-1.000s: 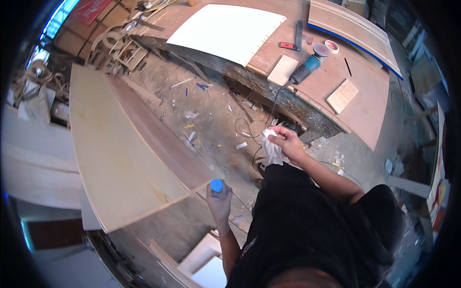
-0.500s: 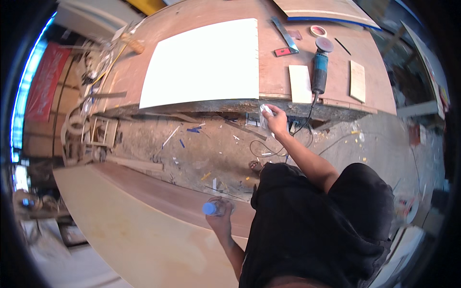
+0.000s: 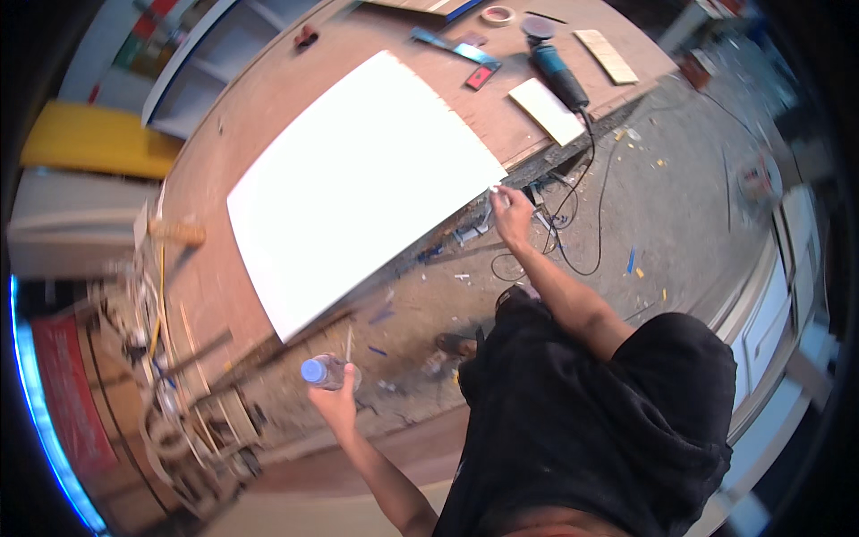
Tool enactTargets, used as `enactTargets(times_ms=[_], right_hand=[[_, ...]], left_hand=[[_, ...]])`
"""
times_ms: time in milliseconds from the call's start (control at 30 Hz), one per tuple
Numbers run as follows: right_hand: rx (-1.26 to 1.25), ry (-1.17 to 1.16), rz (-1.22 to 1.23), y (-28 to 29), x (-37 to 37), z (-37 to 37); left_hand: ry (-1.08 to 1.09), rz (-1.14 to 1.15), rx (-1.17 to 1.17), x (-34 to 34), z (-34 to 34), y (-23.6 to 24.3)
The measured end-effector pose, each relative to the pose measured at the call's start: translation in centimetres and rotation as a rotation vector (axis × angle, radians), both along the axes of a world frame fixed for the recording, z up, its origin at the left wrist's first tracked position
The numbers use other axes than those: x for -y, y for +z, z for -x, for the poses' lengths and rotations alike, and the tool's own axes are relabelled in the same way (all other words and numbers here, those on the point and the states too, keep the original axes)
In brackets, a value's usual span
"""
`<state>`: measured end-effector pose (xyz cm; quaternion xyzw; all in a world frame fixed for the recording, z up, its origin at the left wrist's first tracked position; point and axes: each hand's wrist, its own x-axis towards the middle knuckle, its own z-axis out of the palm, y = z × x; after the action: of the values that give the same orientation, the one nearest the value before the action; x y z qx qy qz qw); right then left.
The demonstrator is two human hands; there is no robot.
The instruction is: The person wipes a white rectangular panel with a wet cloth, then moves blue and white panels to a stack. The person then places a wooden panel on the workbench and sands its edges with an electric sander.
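My left hand [image 3: 335, 410] is closed around a small clear plastic bottle [image 3: 344, 374] with a blue cap, held above the floor in front of the bench. My right hand [image 3: 512, 219] is at the near right corner of a large bright white panel [image 3: 367, 197] that lies on the wooden workbench [image 3: 201, 304]. Its fingers are pinched on a crumpled white piece [image 3: 495, 190], cloth or paper, mostly hidden by the hand. Whether it touches the panel I cannot tell.
Right of the panel lie a corded angle grinder [image 3: 559, 79], a try square [image 3: 481, 76], a tape roll [image 3: 497, 15] and two pale wood pieces. A mallet-like wooden tool [image 3: 177, 233] lies at the left. The grinder's cable [image 3: 591, 215] loops over the scrap-strewn floor.
The view has turned, so the bench now slants. My left hand has come up and forward with the bottle, away from the pale board. My right hand has reached the panel's corner.
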<state>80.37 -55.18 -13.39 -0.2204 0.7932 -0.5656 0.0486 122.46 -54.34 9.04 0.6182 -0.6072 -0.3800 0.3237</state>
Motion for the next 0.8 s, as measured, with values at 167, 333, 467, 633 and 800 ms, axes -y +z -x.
enactTargets(times_ms=[167, 333, 467, 633, 800], right_hand=[[-0.041, -0.374, 0.031, 0.1, 3.1, -1.0], [-0.023, -0.502, 0.017, 0.0, 4.3, -1.1], [-0.004, -0.562, 0.002, -1.3, 5.7, -5.9], [0.288, -0.737, 0.127, 0.9, 5.9, -4.7], [0.267, -0.768, 0.071, 1.7, 6.8, -5.6]], left_hand=[[-0.226, 0.211, 0.007, 15.2, -2.4, -0.3], [-0.34, 0.114, -0.166, 27.0, 1.7, -2.8], [-0.39, 0.13, -0.218, 33.7, 5.6, -7.6], [-0.5, 0.219, -0.127, 35.5, 9.7, -9.3], [-0.653, 0.222, -0.091, 36.8, 11.1, -10.5]])
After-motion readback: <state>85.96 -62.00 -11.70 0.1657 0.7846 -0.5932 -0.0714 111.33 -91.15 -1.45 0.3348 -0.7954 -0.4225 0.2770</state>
